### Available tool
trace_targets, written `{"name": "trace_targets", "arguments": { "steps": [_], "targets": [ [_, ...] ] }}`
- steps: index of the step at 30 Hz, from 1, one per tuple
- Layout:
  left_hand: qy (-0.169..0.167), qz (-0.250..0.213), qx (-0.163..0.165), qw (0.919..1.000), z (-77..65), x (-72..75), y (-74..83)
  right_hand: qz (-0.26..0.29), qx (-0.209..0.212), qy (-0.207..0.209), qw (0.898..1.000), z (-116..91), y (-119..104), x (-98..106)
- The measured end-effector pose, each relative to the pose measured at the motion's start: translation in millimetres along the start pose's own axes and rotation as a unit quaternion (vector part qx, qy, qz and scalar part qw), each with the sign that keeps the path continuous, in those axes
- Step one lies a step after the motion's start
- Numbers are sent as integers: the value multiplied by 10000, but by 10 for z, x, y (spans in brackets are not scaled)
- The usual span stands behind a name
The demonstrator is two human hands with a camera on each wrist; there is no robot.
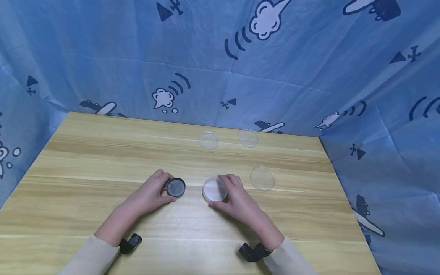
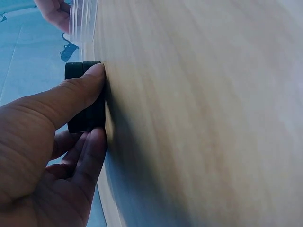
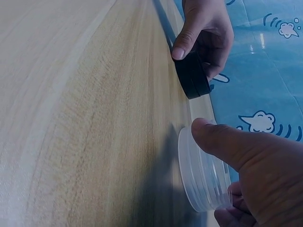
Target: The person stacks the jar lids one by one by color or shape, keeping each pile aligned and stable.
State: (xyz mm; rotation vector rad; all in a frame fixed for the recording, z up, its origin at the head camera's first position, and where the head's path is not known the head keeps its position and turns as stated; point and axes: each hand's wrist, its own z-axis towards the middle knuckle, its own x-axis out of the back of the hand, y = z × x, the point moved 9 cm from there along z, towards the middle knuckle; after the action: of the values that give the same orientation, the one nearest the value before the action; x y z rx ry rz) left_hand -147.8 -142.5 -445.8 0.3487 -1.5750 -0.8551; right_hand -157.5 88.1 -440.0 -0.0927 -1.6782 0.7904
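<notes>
My left hand grips a small round black case between thumb and fingers, low at the tabletop. It has a grey top inside a dark rim, and a seam runs round its side in the left wrist view. To its right, my right hand holds a short stack of clear petri dishes, thumb on the near side and fingers on the far side. The layered clear walls of this stack show in the right wrist view. A gap of bare wood separates the two held things.
One clear round dish lies just right of my right hand. Two more, a left dish and a right dish, lie near the back edge. A blue patterned curtain borders the wooden table at the back and sides.
</notes>
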Motion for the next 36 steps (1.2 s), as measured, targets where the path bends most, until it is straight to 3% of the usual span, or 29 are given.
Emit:
{"name": "trace_targets", "arguments": {
  "steps": [20, 36],
  "targets": [
    [15, 7, 3, 10000, 3, -14, -16, 280, -120, 20, 9995, -12, 53, 2],
    [-33, -74, 99, 9999, 6, -12, -25, 507, 90, 306, 9982, 188, 133, 264]
  ]
}}
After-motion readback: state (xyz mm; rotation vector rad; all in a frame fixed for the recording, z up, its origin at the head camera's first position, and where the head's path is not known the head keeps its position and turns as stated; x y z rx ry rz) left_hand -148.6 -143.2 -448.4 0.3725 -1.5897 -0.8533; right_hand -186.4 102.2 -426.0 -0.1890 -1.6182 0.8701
